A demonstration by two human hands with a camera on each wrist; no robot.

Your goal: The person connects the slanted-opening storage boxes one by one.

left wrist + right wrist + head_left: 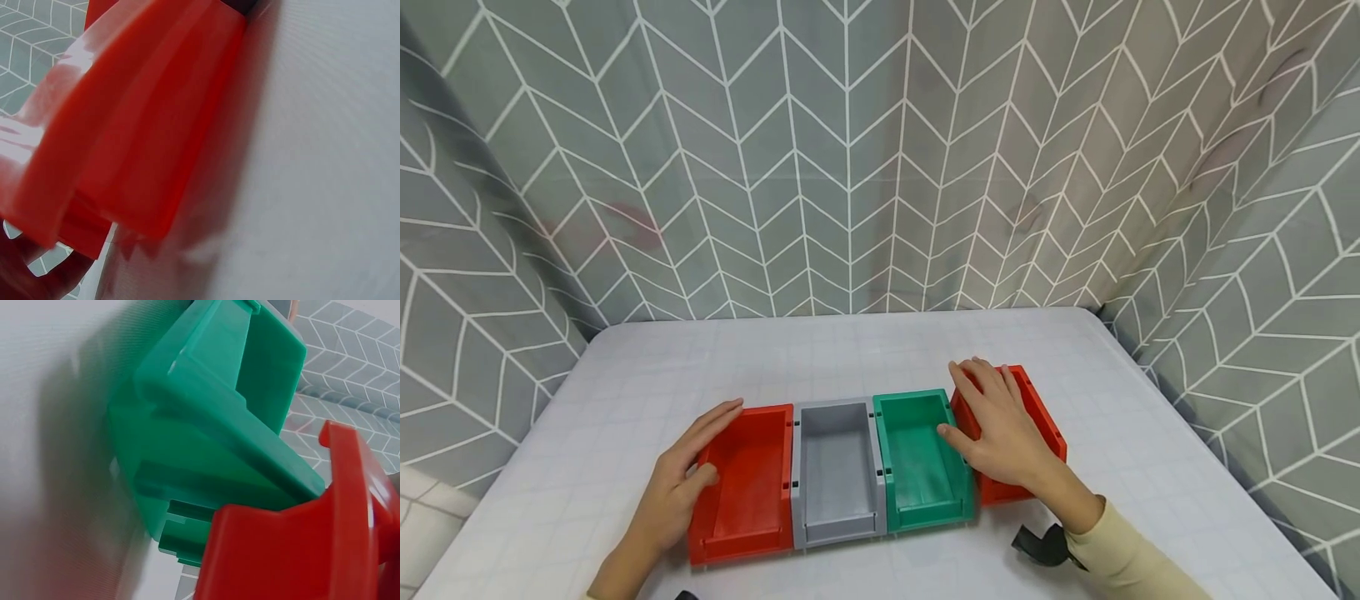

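Note:
Four bins are in a row. At its left end is a red bin (748, 479), its left wall beside my left hand (673, 483); the fingers reach along to the far left corner and the thumb lies at the rim. A grey bin (838, 467) and a green bin (925, 458) follow, side by side. My right hand (1003, 429) grips the right red bin (1036, 408) from above, fingers over its far part and thumb toward the green bin's rim. This red bin sits skewed against the green one; in the right wrist view it overlaps the green wall.
A white cloth covers the table (790, 358). Grey patterned curtains (850, 167) hang behind and at both sides. A black strap-like piece (1041, 546) is beside my right wrist.

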